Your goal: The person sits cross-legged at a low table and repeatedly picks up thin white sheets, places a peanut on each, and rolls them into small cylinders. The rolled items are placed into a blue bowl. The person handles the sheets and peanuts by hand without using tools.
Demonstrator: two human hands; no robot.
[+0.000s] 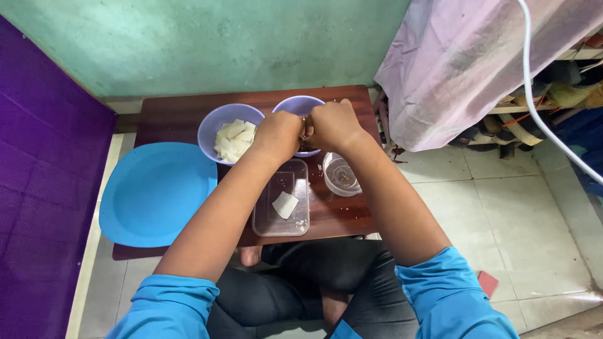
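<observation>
Your left hand (pixel 277 135) and right hand (pixel 333 125) meet, fingers curled closed on something too hidden to identify, above the right lavender bowl (pixel 295 105) on the surface (pixel 169 113).

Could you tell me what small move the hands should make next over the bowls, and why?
Probably lower the pinched piece onto the clear tray: the left hand and right hand meet over the right-hand purple bowl, fingers closed around something small, and one white square already lies there.

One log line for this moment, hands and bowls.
left hand closed, over second bowl | right hand closed, touching left | wrapper bowl untouched | clear tray holds one wrapper
</observation>
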